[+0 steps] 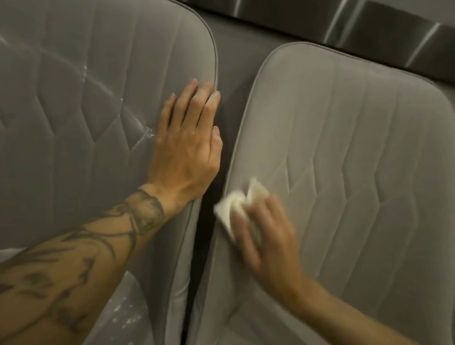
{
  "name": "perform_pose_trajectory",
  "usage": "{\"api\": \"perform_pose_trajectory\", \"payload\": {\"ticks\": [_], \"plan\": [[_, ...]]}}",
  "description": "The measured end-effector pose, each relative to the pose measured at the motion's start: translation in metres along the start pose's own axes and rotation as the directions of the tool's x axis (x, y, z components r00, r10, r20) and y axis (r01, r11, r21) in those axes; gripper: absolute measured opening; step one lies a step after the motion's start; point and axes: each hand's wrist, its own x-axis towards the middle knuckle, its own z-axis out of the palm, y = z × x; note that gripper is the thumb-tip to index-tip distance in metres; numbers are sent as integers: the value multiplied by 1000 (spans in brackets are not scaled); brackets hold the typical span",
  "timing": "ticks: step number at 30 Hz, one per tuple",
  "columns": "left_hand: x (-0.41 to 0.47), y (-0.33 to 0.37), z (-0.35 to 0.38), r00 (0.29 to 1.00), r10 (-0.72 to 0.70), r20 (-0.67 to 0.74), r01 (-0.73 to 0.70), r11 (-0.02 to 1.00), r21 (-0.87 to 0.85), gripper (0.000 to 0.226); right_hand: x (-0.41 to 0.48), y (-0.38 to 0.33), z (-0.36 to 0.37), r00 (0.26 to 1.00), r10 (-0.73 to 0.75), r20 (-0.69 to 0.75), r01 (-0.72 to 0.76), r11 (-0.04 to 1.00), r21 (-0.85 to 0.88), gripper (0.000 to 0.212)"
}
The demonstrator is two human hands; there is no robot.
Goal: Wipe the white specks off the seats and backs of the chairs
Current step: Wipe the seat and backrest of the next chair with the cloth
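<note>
Gripping cloth, seemingly: right hand, right chair | left hand flat, left chair

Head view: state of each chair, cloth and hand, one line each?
Left chair back: white specks along seams.
Left chair seat: white specks.
Right chair back: no specks visible.
Cloth: crumpled, against right chair back.
Left hand: flat on left chair back.
Right hand: grips cloth, blurred.
</note>
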Motion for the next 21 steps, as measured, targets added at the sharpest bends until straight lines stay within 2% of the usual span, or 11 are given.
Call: {"api": "perform_pose_trajectory", "payload": {"ticks": [2, 3, 5, 7, 9, 11, 15, 17, 18, 19, 21], "plan": [[-1, 1, -1, 1000, -6, 8, 6, 1000, -5, 56, -26, 2, -4, 981, -117, 157, 123, 992, -27, 20], [-1, 1, -1, 1000, -7, 10, 7, 1000, -3, 56, -16, 9, -10, 976, -151, 160, 162, 985, -56, 24], [0, 1, -2, 1000, -2, 7, 2, 1000, -1, 57, 37, 19, -20, 998, -57, -36, 53, 993, -106, 30], [1, 0, -2, 1000, -2, 7, 2, 1000, -11, 57, 103, 25, -35, 946, 100, -309, -129, 989, -75, 27], [0, 0, -2, 1000, -9, 15, 9, 1000, -16, 57, 136, 25, -39, 913, 134, -385, -159, 987, -32, 25], [0, 0, -2, 1000, -2, 23, 2, 1000, 2, 57, 115, 16, -28, 949, 78, -306, -97, 994, -48, 24], [0, 0, -2, 1000, 2, 11, -2, 999, 36, 56, -6, -14, -1, 999, -17, 36, 16, 1000, 25, 25], [0, 1, -2, 1000, -8, 22, 8, 1000, 22, 56, -59, -24, 4, 960, -94, 264, 74, 993, 87, 22], [0, 1, -3, 1000, -8, 27, 8, 1000, 18, 57, -75, -24, 3, 920, -176, 350, 154, 984, 89, 20], [0, 1, -3, 999, -7, 34, 7, 1000, 17, 57, -81, -20, 0, 886, -242, 395, 226, 970, 86, 19], [0, 1, -4, 999, -10, 45, 8, 1000, 30, 57, -64, -4, -6, 920, -200, 338, 199, 979, 39, 18]]}}
